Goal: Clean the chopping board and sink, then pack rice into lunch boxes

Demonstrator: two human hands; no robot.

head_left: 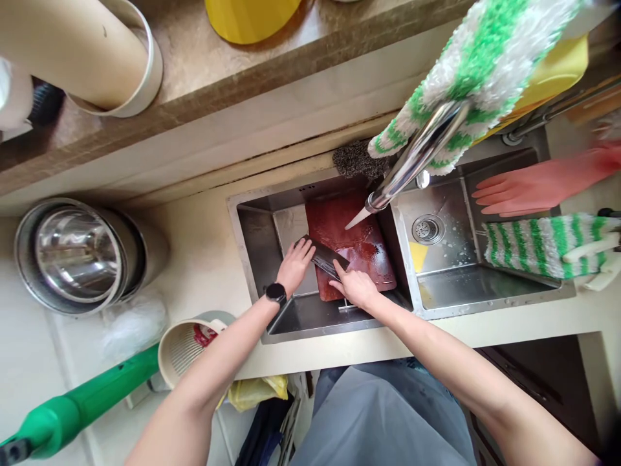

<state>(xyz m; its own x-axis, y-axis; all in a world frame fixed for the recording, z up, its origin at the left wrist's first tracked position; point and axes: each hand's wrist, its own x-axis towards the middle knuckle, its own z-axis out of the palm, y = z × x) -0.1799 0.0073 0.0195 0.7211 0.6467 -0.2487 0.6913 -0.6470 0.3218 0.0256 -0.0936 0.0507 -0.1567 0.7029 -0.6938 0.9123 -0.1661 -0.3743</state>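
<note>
Both my hands are over the left sink basin, on a dark, flat, oblong thing (324,256) with a wet sheen and pale streaks; its kind is unclear. It lies slantwise over a wet reddish-brown board (334,217) in the basin. My left hand (295,262), wearing a dark watch (276,293) at the wrist, has its fingers closed over the upper left end. At the lower right end, my right hand (356,285) grips it, index finger stretched along its edge. The chrome faucet (412,155) points its pale nozzle (359,218) at the board from above.
The right sink basin (446,285) has a drain and a yellow piece (418,256). Pink gloves (543,184) and green-white striped cloths (548,246) hang at right. Left stand nested metal pots (72,255) and a beige container (182,353). A dark scrubber (358,160) sits behind the sink.
</note>
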